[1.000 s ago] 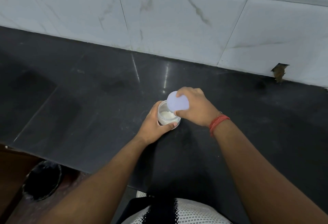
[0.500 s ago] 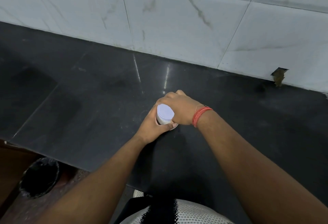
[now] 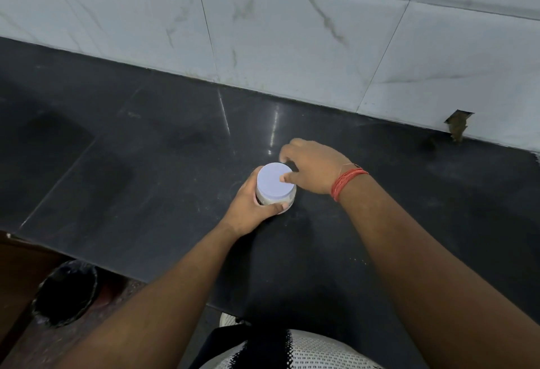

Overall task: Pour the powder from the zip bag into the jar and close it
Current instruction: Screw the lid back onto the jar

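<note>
A small clear jar [image 3: 277,200] with white powder inside stands on the black counter [image 3: 146,169]. A pale lavender round lid [image 3: 274,182] sits flat on top of it. My left hand [image 3: 251,207] wraps the jar from the left, thumb across its front. My right hand [image 3: 314,168], with a red thread on the wrist, grips the lid's right edge with thumb and fingers. No zip bag is in view.
A white marble-tiled wall [image 3: 292,32] rises behind the counter, with a chipped hole [image 3: 457,127] at its base on the right. Below the counter's front edge on the left stands a black bin [image 3: 65,292].
My right hand brought the lid down from a tilt above the open jar and set it flat on the mouth. It then shifted to the lid's right edge. My left hand kept hold.
</note>
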